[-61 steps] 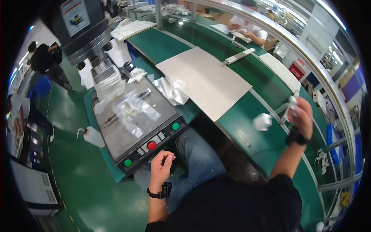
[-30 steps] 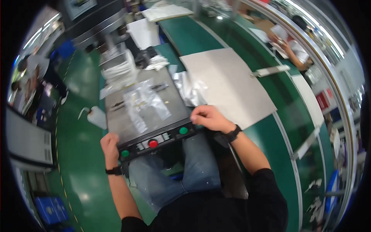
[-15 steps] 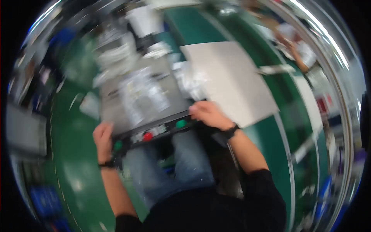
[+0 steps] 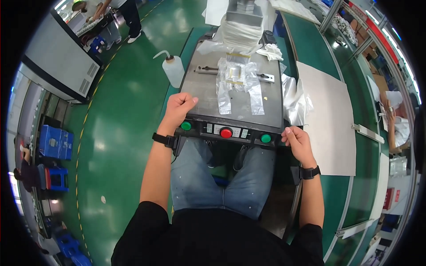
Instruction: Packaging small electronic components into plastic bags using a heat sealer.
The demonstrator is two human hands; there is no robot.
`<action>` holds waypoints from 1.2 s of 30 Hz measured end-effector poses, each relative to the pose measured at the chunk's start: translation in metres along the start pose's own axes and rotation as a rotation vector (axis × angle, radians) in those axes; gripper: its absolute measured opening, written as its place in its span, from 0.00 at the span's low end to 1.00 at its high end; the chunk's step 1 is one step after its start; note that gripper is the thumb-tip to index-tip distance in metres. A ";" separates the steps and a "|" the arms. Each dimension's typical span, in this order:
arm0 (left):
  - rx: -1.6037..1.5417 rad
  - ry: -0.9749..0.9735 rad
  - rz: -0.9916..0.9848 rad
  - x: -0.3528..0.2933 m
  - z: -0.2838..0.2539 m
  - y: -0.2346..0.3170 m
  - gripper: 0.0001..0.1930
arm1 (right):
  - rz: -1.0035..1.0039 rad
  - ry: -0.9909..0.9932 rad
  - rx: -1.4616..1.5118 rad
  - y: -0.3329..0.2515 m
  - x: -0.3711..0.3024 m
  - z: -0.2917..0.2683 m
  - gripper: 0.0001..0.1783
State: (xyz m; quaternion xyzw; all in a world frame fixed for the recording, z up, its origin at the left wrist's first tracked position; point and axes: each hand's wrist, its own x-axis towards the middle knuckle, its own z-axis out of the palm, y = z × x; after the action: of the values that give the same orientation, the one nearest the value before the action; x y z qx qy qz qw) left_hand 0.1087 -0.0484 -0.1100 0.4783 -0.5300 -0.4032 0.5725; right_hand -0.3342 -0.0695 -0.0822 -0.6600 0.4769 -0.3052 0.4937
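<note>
My left hand (image 4: 180, 107) is curled into a fist at the front left corner of a press machine's grey metal table (image 4: 199, 97), above a green button (image 4: 186, 126). By the front right corner is my right hand (image 4: 298, 141), its fingers bent in, close to a second green button (image 4: 266, 138). Nothing shows in either hand. Between them, a red button (image 4: 226, 132) sits on the black front panel. On the table, a fixture (image 4: 234, 72) draped in clear plastic film stands below the plastic-wrapped press head (image 4: 242, 31). A slotted metal bar (image 4: 207, 70) lies across behind the film.
A white squeeze bottle (image 4: 173, 72) stands left of the table. Crumpled silvery film (image 4: 296, 99) hangs at its right edge, beside a pale board (image 4: 330, 119) on a green bench. Blue crates (image 4: 55, 142) stand far left. Other people work at the upper left and far right.
The view has turned and sharpened from blur, so the machine appears further right and straighter. Both hands stay near its front corners.
</note>
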 end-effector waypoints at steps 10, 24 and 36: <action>0.341 0.246 0.403 -0.062 -0.012 0.013 0.07 | 0.061 -0.031 -0.158 0.003 0.002 0.015 0.14; 0.573 -0.279 -0.501 -0.254 -0.044 -0.060 0.52 | 0.315 0.029 -0.339 -0.004 0.001 0.012 0.15; 0.606 -0.389 -0.595 -0.242 -0.061 -0.057 0.49 | 0.321 0.131 -0.387 -0.019 0.010 0.042 0.16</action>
State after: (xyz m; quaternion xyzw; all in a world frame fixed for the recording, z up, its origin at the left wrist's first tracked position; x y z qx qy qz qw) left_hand 0.1445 0.1813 -0.2184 0.6709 -0.5613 -0.4587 0.1566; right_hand -0.2875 -0.0622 -0.0786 -0.6369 0.6560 -0.1685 0.3683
